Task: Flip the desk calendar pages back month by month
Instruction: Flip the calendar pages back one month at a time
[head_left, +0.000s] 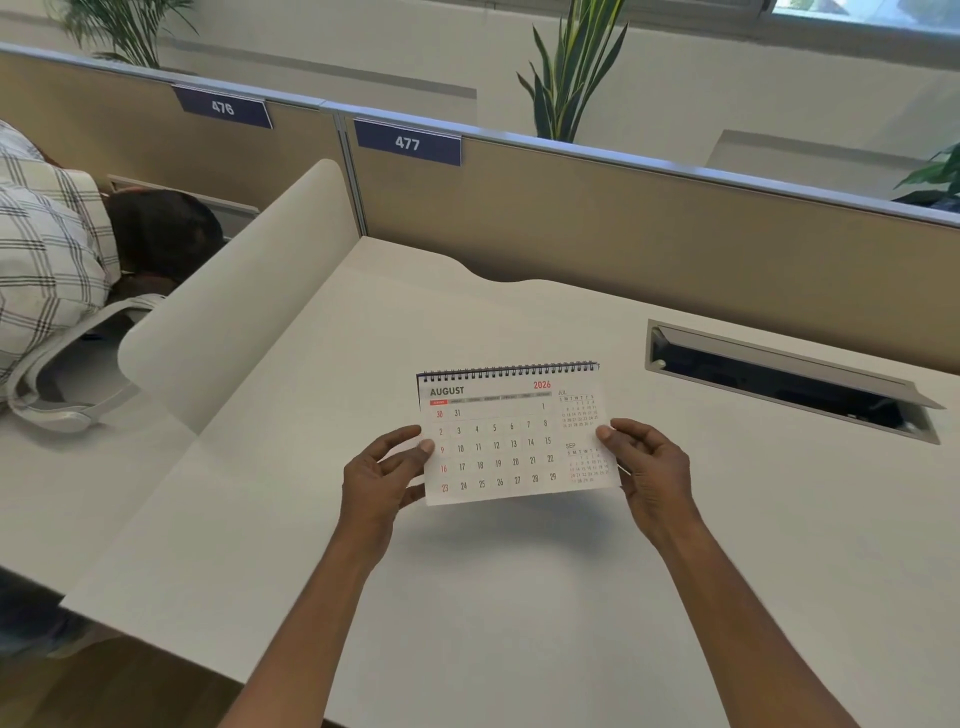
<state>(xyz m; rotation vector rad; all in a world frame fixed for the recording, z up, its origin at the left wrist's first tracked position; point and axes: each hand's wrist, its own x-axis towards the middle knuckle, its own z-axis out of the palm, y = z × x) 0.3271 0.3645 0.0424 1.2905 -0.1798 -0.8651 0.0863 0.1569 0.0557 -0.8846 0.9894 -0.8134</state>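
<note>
A spiral-bound desk calendar (511, 436) is held above the white desk (519, 597), its front page showing August 2026. The dark wire binding runs along its top edge. My left hand (384, 473) grips the calendar's left edge, thumb on the front near the 9. My right hand (649, 467) grips the right edge, thumb on the front beside the small September grid. The fingers of both hands are hidden behind the calendar. The lower edge of the page hangs free above the desk.
An open cable tray slot (789, 379) is set into the desk at the right. A tan partition (623, 228) labelled 477 stands behind the desk. A curved white divider (249, 291) borders the left side, with another person in a checked shirt (47, 244) beyond it.
</note>
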